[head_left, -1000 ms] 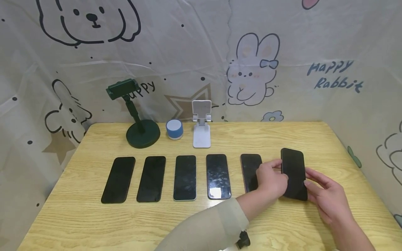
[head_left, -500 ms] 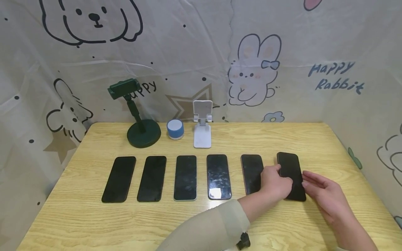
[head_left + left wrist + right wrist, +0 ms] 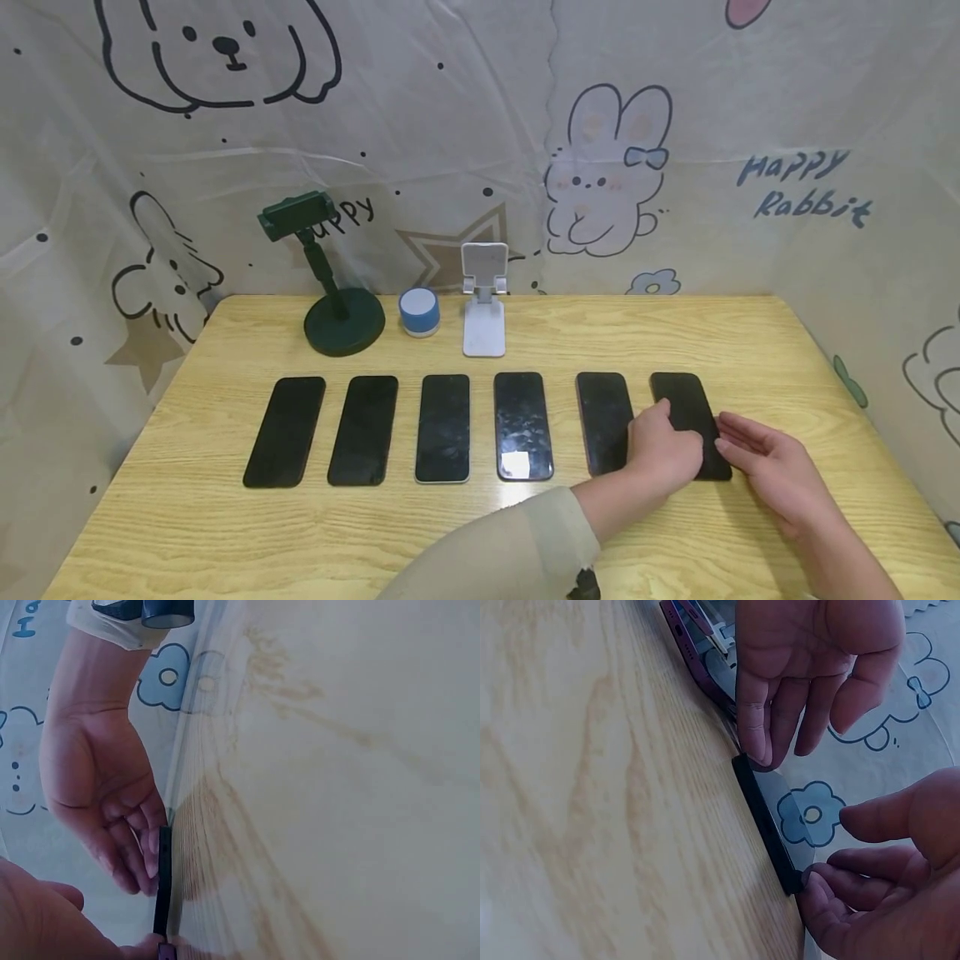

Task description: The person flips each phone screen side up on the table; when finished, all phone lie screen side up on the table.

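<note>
A black smartphone (image 3: 684,402) lies at the right end of a row of dark-screened phones, flat or almost flat on the wooden table. From its left side, my left hand (image 3: 663,446) reaches partly over it, fingertips at the left edge and thumb above the screen. My right hand (image 3: 780,479) is at the opposite edge, touching it with the fingertips. In the right wrist view, the phone's thin end (image 3: 765,825) shows between both hands' fingertips, and both thumbs stand off it. My left hand and wrist partly cover the neighbouring phone (image 3: 603,417).
Several more phones, including one with a reflective screen (image 3: 522,425), lie to the left. Behind the row stand a dark green phone holder (image 3: 343,321), a small blue-and-white cylinder (image 3: 419,312) and a white folding stand (image 3: 484,325). A printed cloth (image 3: 420,125) hangs behind the table (image 3: 300,542).
The right-end phone, tilted up between both hands a second ago, has been lowered onto the table and shifted slightly left. My left hand moved a little right and down with it.
</note>
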Demonstrator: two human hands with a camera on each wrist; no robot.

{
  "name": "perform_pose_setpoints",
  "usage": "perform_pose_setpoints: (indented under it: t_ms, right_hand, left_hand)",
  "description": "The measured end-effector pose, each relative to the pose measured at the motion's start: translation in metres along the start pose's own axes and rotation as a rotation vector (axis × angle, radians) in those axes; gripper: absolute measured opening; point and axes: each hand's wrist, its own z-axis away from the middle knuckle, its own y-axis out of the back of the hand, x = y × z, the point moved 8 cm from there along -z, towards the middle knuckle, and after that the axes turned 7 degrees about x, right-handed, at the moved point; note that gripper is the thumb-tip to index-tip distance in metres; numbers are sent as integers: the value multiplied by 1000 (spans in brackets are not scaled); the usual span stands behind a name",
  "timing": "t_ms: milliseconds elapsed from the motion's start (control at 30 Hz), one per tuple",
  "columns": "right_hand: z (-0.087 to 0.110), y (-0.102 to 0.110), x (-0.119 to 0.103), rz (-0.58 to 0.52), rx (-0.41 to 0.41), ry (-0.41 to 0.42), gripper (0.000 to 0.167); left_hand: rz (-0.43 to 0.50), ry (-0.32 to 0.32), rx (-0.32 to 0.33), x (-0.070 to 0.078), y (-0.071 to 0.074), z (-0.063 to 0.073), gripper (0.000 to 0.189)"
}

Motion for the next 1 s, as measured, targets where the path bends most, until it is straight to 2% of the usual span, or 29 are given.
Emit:
perform_pose_setpoints:
  t_ms: [267, 433, 533, 633, 667, 733, 800, 867, 933, 1000]
  right_hand:
    - [3, 2, -3, 72, 4, -9, 60]
    - [8, 11, -4, 169, 2, -42, 71]
    - [11, 13, -10, 200, 9, -24, 75]
    - [12, 12, -23, 230, 46, 29, 77]
    - [12, 11, -27, 235, 56, 43, 78]
    - [13, 10, -34, 251, 83, 65, 79]
    - [13, 9, -40, 270, 111, 88, 81]
    - [13, 10, -46, 287, 141, 126, 83]
    - [13, 13, -52, 312, 184, 181, 85]
    - [14, 17, -57, 330, 226, 233, 87]
  left_hand:
    - [14, 1, -10, -2, 5, 0, 56]
    - [86, -31, -39, -3, 22, 7, 52]
    - [147, -96, -62, -1, 40, 13, 50]
    - [157, -221, -78, 4, 63, 17, 47]
    - [133, -281, -82, 8, 72, 17, 46]
    - [24, -410, -104, 13, 92, 19, 46]
    - [-139, -544, -116, 17, 116, 20, 49]
    - [-314, -656, -104, 19, 145, 20, 60]
    - [-471, -719, -51, 19, 178, 19, 74]
    - [-615, -747, 58, 19, 212, 18, 90]
